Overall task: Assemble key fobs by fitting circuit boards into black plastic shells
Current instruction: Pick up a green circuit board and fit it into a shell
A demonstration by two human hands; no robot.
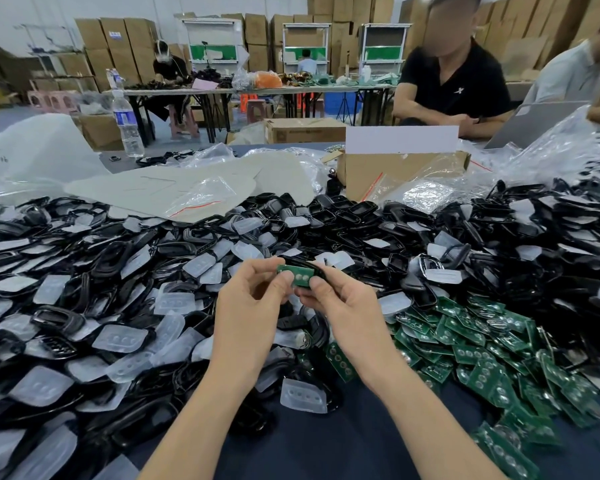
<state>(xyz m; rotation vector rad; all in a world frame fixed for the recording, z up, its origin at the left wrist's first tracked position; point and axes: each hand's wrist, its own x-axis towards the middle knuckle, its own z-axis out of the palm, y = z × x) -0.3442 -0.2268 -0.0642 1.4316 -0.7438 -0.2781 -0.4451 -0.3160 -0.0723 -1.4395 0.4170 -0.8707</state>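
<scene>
Both hands meet above the shell pile (pixel 118 271): left hand (pixel 250 306) and right hand (pixel 347 306) fingers pinch one green circuit board (pixel 297 276) against a black shell (pixel 302 263).

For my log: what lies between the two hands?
A green circuit board against a black shell, held by the left hand and the right hand; head view.

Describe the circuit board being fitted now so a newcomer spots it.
On the right of the table lies a heap of green boards. Left of it, mid-table, the left hand and right hand meet. The board pinched between them is the only one held up.
</scene>
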